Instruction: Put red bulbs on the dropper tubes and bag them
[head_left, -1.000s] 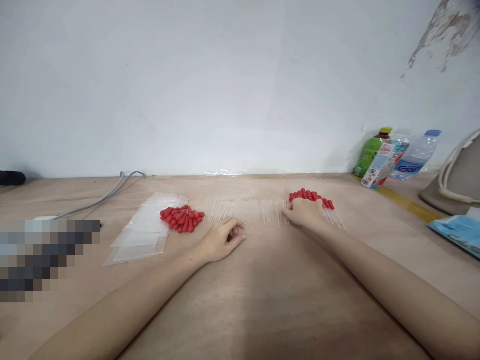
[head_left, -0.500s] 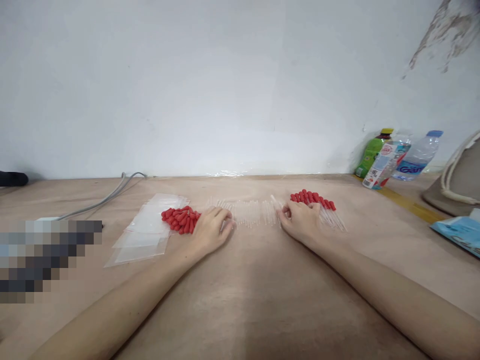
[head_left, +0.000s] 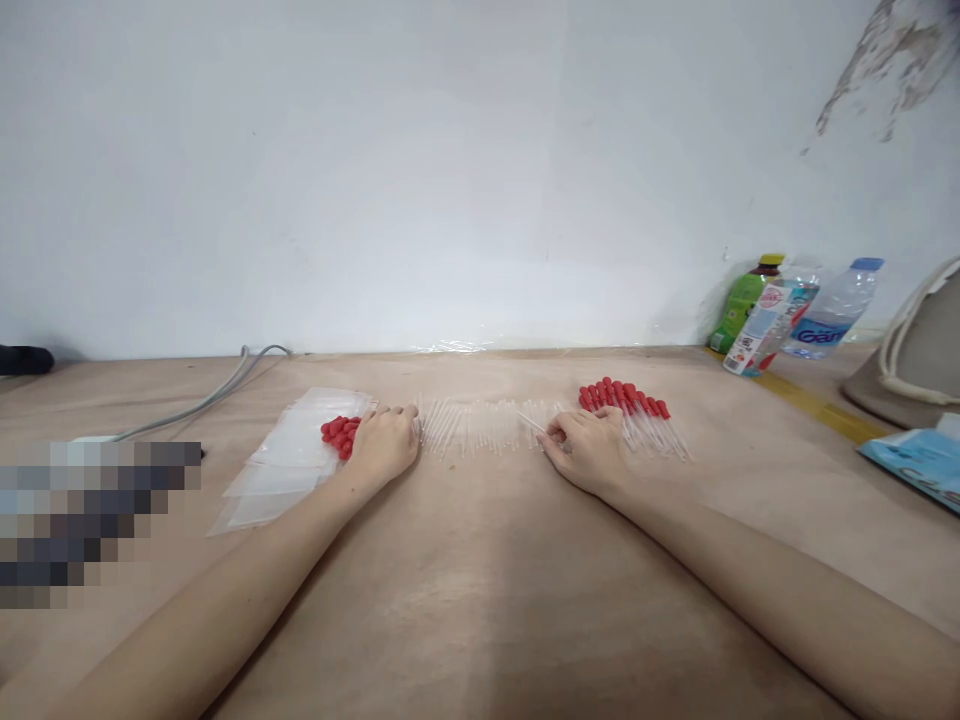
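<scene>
My left hand (head_left: 386, 443) rests with curled fingers over the right side of a pile of red rubber bulbs (head_left: 340, 436); what its fingertips hold, if anything, is hidden. A thin clear tube (head_left: 530, 422) sticks out to the left from the closed fingers of my right hand (head_left: 587, 450). Between the hands lies a row of similar thin clear tubes (head_left: 480, 428), side by side. Just beyond my right hand are several droppers (head_left: 622, 396), red bulbs fitted on clear tubes, lying slanted next to each other.
Clear plastic bags (head_left: 289, 455) lie overlapped left of the red bulbs. A grey cable (head_left: 202, 402) runs near the wall. Several bottles (head_left: 829, 310) stand at the back right, near a blue packet (head_left: 915, 465) and a grey bag (head_left: 919, 345). Yellow tape (head_left: 817, 410) crosses the table there.
My left hand has moved left, off the tubes' left end and farther over the red bulbs. My right hand has shifted slightly left, and the tube in it now points left.
</scene>
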